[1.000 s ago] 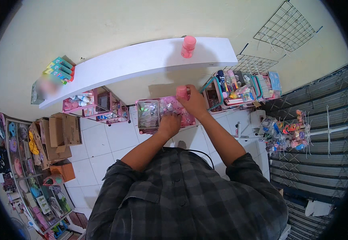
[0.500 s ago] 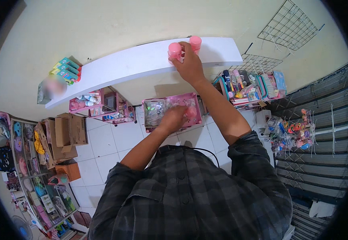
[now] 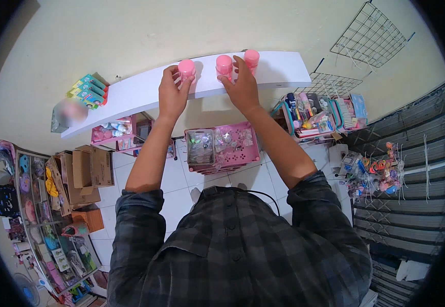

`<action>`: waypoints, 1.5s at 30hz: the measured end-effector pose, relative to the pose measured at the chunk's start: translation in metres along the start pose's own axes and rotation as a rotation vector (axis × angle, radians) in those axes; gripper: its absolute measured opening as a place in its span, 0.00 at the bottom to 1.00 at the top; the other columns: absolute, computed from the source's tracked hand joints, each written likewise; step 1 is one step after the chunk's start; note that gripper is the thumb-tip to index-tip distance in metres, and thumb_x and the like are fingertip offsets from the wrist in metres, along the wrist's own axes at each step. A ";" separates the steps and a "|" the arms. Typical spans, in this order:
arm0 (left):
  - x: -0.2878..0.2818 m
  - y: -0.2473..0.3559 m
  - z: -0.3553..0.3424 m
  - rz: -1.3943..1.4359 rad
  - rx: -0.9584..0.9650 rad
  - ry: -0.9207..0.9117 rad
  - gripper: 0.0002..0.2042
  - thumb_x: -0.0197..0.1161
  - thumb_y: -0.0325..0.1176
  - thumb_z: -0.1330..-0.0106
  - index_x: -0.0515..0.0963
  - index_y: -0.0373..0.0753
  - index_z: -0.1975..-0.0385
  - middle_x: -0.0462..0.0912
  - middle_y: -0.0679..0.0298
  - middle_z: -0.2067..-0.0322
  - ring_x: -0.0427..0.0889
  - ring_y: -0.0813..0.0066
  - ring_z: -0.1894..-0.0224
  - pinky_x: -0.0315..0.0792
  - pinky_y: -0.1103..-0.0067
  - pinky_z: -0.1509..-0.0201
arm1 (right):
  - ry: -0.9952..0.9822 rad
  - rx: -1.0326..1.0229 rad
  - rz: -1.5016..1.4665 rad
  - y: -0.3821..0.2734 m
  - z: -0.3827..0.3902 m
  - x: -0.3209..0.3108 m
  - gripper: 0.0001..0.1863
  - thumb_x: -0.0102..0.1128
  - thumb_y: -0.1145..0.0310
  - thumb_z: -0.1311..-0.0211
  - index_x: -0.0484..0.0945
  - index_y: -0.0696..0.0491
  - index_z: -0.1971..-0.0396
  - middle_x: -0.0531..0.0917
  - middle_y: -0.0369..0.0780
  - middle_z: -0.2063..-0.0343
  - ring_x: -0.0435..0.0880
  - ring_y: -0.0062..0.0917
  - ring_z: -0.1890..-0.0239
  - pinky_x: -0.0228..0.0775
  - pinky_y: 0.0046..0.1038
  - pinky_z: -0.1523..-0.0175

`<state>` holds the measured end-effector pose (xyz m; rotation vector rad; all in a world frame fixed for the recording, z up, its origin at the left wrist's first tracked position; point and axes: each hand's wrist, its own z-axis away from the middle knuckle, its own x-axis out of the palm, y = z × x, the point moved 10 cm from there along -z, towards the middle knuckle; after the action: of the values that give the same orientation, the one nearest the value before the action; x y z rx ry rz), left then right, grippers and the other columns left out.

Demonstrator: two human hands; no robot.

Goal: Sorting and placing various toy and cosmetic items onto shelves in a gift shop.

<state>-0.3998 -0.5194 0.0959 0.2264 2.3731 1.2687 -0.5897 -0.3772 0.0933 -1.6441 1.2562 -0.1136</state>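
Three pink bottles with rounded lids stand upright in a row on the white wall shelf. My left hand (image 3: 174,93) has its thumb and fingers around the left bottle (image 3: 187,69) near the shelf's front edge. On the middle bottle (image 3: 224,65), my right hand (image 3: 242,87) rests with the thumb at its near side and the fingers along its right side. The right bottle (image 3: 251,58) stands just beyond those fingers, towards the shelf's right end. Part of each bottle's lower body is hidden by my hands or by its own lid.
The white shelf (image 3: 130,105) carries several green-and-yellow packs (image 3: 88,92) at its left end. Below it stands a pink basket (image 3: 248,151) with small clear-wrapped items. Stationery trays (image 3: 309,115) are at right, cardboard boxes (image 3: 82,171) and a glass display case (image 3: 43,204) at left.
My left hand has risen from the pink basket to the shelf, bringing the left bottle up beside the others. My right hand stays at the middle bottle.
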 end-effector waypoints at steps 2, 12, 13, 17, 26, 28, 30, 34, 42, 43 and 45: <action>0.007 -0.012 -0.006 -0.023 -0.024 -0.015 0.25 0.72 0.32 0.32 0.70 0.28 0.41 0.81 0.45 0.44 0.84 0.55 0.42 0.84 0.67 0.43 | 0.125 -0.179 0.083 -0.023 0.018 -0.015 0.32 0.72 0.61 0.37 0.72 0.56 0.36 0.82 0.47 0.45 0.83 0.39 0.46 0.80 0.37 0.46; 0.010 -0.030 -0.005 0.039 -0.131 0.047 0.29 0.73 0.34 0.32 0.69 0.30 0.36 0.81 0.47 0.44 0.84 0.57 0.42 0.83 0.67 0.43 | -0.273 -0.030 0.087 0.025 0.144 0.009 0.21 0.69 0.66 0.37 0.79 0.55 0.46 0.82 0.45 0.50 0.84 0.36 0.54 0.77 0.35 0.50; 0.008 -0.028 0.000 0.040 -0.135 0.045 0.29 0.73 0.34 0.32 0.69 0.30 0.36 0.81 0.47 0.44 0.84 0.57 0.42 0.83 0.67 0.43 | -0.374 0.033 0.082 0.040 0.162 0.018 0.19 0.68 0.65 0.38 0.80 0.54 0.48 0.82 0.45 0.50 0.83 0.39 0.54 0.76 0.39 0.47; -0.015 0.006 0.071 -0.239 0.076 -0.006 0.23 0.72 0.34 0.34 0.75 0.32 0.42 0.80 0.50 0.47 0.80 0.52 0.44 0.76 0.65 0.40 | -0.688 0.176 0.049 0.077 0.228 0.037 0.17 0.69 0.65 0.41 0.82 0.52 0.52 0.82 0.44 0.50 0.83 0.42 0.51 0.75 0.42 0.44; -0.011 -0.037 0.246 -0.504 0.078 -0.509 0.20 0.78 0.35 0.45 0.81 0.38 0.54 0.78 0.51 0.41 0.78 0.48 0.42 0.71 0.58 0.39 | -0.721 -0.112 0.145 0.050 0.277 0.059 0.13 0.71 0.66 0.44 0.85 0.51 0.59 0.83 0.41 0.55 0.82 0.42 0.49 0.75 0.42 0.44; -0.008 -0.043 0.252 -0.513 0.061 -0.461 0.17 0.77 0.34 0.45 0.82 0.38 0.57 0.79 0.52 0.42 0.78 0.49 0.43 0.71 0.59 0.39 | -0.722 -0.097 0.126 0.062 0.275 0.060 0.11 0.71 0.67 0.43 0.85 0.52 0.60 0.84 0.41 0.57 0.82 0.42 0.51 0.75 0.41 0.44; -0.006 -0.045 0.258 -0.520 0.046 -0.411 0.14 0.76 0.33 0.44 0.82 0.38 0.60 0.80 0.53 0.44 0.79 0.50 0.44 0.71 0.60 0.40 | -0.721 -0.083 0.109 0.073 0.277 0.055 0.10 0.70 0.67 0.41 0.86 0.52 0.60 0.85 0.42 0.59 0.83 0.43 0.52 0.75 0.41 0.45; -0.005 -0.038 0.271 -0.588 0.103 -0.363 0.10 0.75 0.32 0.43 0.82 0.39 0.64 0.82 0.58 0.51 0.80 0.55 0.48 0.71 0.61 0.41 | -0.499 0.305 -0.098 0.127 0.276 0.026 0.08 0.66 0.66 0.33 0.82 0.55 0.61 0.85 0.40 0.64 0.85 0.33 0.60 0.77 0.36 0.52; -0.012 -0.020 0.263 -0.547 0.152 -0.342 0.11 0.75 0.34 0.41 0.83 0.40 0.62 0.82 0.58 0.52 0.79 0.55 0.47 0.68 0.59 0.38 | -0.325 0.956 -0.659 0.135 0.270 0.040 0.08 0.61 0.69 0.25 0.79 0.55 0.53 0.85 0.38 0.59 0.85 0.22 0.57 0.81 0.30 0.53; -0.012 -0.027 0.257 -0.555 0.110 -0.346 0.12 0.74 0.36 0.40 0.84 0.41 0.60 0.83 0.59 0.50 0.78 0.54 0.44 0.67 0.57 0.36 | -0.333 0.876 -0.607 0.128 0.259 0.046 0.08 0.62 0.70 0.25 0.79 0.56 0.53 0.85 0.39 0.59 0.85 0.24 0.57 0.82 0.30 0.53; -0.008 -0.033 0.243 -0.563 0.069 -0.350 0.13 0.73 0.37 0.39 0.84 0.41 0.58 0.83 0.60 0.48 0.77 0.53 0.42 0.66 0.56 0.34 | -0.338 0.796 -0.556 0.121 0.242 0.061 0.08 0.62 0.71 0.26 0.79 0.57 0.53 0.85 0.39 0.58 0.86 0.25 0.57 0.82 0.31 0.54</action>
<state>-0.2807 -0.3584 -0.0466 -0.1801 1.9803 0.8049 -0.4984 -0.2590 -0.1409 -1.1834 0.3725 -0.5734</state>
